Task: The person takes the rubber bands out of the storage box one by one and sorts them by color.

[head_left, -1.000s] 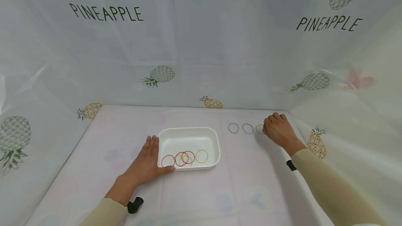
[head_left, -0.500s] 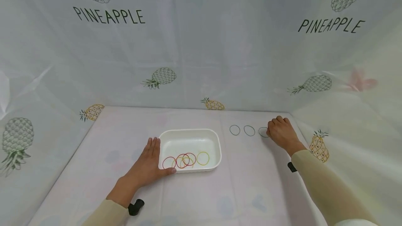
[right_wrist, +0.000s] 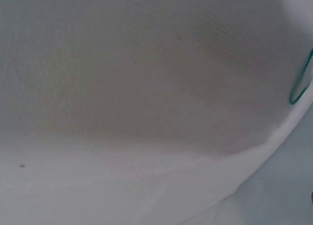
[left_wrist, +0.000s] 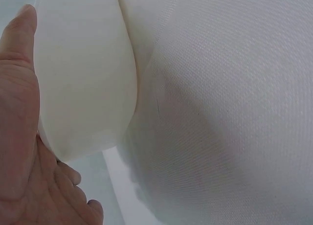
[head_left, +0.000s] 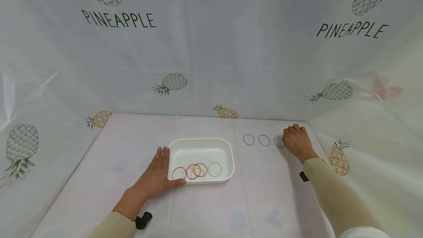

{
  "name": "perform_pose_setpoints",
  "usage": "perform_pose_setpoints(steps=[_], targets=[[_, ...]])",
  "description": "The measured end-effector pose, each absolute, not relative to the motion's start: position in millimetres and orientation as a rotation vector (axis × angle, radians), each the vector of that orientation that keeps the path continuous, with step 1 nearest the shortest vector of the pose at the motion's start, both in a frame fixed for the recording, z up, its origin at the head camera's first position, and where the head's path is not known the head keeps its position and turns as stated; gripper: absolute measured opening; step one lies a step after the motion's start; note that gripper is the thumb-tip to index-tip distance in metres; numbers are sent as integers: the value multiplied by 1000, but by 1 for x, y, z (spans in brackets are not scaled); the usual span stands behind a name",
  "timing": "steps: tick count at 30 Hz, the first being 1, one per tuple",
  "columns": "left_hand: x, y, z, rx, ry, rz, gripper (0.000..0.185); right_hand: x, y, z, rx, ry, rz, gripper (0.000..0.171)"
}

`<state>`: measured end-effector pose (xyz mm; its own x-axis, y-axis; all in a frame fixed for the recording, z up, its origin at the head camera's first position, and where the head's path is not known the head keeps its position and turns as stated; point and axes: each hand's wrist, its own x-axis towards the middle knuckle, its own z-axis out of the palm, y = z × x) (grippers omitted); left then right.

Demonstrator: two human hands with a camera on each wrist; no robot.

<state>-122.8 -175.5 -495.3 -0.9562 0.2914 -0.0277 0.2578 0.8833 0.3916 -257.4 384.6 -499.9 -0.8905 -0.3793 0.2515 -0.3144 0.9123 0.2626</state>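
Green band (head_left: 279, 141): laid on the bench (head_left: 205, 208), far right, last in a row of three; touched by the right hand (head_left: 296, 141).
Right grip: fingers curled over the band; a pinch cannot be told.
Left hand (head_left: 155, 177): flat, spread, pressed against the white tray (head_left: 200, 146).
Tray: red and yellow bands (head_left: 196, 170) held inside.

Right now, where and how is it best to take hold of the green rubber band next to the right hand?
Probably at its right edge, coming from above. The green rubber band lies flat on the table, so nothing sticks up to grab. The right hand is already at that edge; a fingertip could press and lift the thin loop, then thumb and finger pinch it.
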Motion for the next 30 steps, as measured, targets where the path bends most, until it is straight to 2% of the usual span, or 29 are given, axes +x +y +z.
perform_pose_setpoints(steps=[6,12,23,30], targets=[[-121,-178,-497,447,2987,582,138,-261,370,-497,496,-2761,-294,22],[-126,-176,-496,490,2985,603,138,-264,331,-486,542,-2562,-156,22],[-130,-175,-496,460,2957,610,138,-258,197,-467,619,-2440,193,10],[-128,-178,-495,437,2941,605,137,-236,132,-465,875,-2440,194,10]])
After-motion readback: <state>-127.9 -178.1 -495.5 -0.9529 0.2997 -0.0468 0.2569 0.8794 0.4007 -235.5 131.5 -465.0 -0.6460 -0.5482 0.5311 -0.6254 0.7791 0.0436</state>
